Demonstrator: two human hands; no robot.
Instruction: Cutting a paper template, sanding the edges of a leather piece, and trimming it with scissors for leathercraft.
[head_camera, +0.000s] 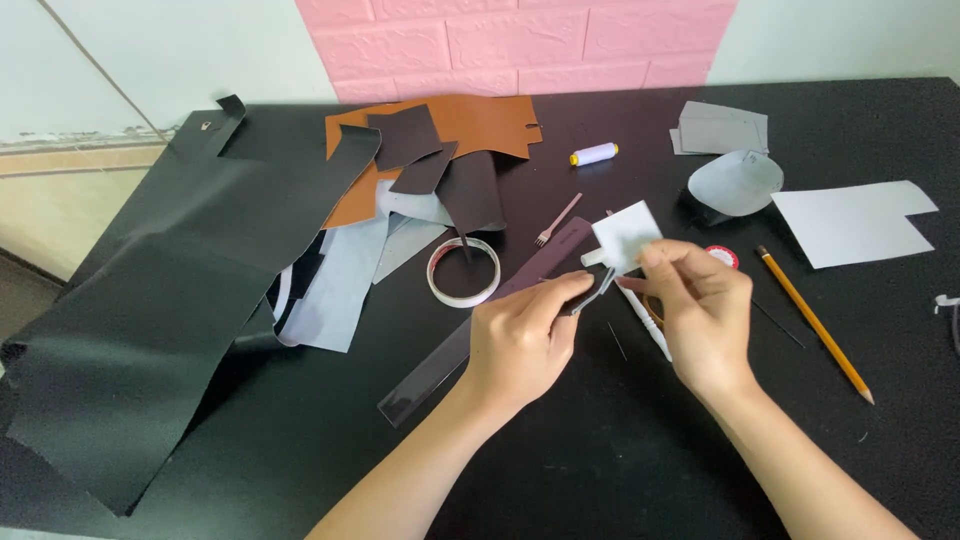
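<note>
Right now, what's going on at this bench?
A person sits at a black table strewn with leather scraps. The right hand pinches a small white card between thumb and fingers, and the left hand holds a thin grey strip up to it. Under the hands lie a clear ruler and a white pen. A tape roll, a pencil and a thread spool lie nearby, untouched.

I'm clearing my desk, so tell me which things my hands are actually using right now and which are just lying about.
In use:
- left hand and right hand
- small white piece, pinched by the right fingers
- thin grey strip between both hands

Lying about:
- pencil
- tape roll
- clear ruler
- thread spool
- black sheet
- brown leather
- pronged tool
</note>
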